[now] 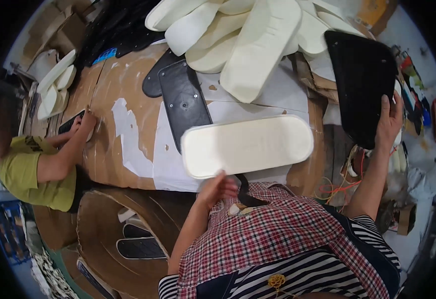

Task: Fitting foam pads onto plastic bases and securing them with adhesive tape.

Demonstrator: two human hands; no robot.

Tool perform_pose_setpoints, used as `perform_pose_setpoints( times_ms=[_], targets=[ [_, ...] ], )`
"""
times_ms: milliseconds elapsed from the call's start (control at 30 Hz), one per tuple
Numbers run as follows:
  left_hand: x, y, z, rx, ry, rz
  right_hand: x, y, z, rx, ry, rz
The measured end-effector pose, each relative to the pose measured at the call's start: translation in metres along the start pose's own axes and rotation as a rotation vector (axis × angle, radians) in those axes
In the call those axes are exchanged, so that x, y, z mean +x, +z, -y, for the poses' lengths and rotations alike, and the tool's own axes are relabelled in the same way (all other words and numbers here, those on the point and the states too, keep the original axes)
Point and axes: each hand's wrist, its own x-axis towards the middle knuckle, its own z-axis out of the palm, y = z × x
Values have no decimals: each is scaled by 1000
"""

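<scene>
At the right, my right hand [390, 117] grips the near right edge of a black rounded panel [360, 84], fingers over its face. My left hand [219, 189] is at the table's front edge, just below a cream-white oblong foam pad [248, 146]. Its thumb points up at the pad's near edge and its slightly blurred fingers are apart; I cannot tell whether it touches the pad. The pad lies across the near end of a black board [185, 94] dotted with small metal studs. Another dark board [155, 79] sticks out beside that one.
Cream foam pads [260, 47] are heaped at the back, beside a pile of black pieces [116, 30]. Cardboard [111, 89] covers the table. A co-worker in a yellow-green shirt [38, 172] handles a dark piece at the left. Below stands a large cardboard bin [98, 219] with black boards inside.
</scene>
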Motion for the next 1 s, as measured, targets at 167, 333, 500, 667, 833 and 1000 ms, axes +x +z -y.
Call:
perform_pose_setpoints(
  times_ms=[167, 333, 500, 667, 833, 1000],
  targets=[
    [-19, 5, -22, 268, 72, -85, -25, 62, 23, -163, 39, 690],
    [-37, -33, -13, 76, 376, -503, -97, 163, 29, -365, -116, 1172],
    [-34, -36, -8, -88, 440, -615, -140, 222, 16, -449, -276, 1420],
    [-25, -33, -5, -160, 401, -508, -164, 259, 22, -404, -281, 1564],
    [-16, -40, -3, -153, 427, -489, -169, 273, 25, -451, -269, 1613],
    [-14, -39, -6, -148, 412, -508, -171, 277, 24, -458, -231, 1619]
  ],
)
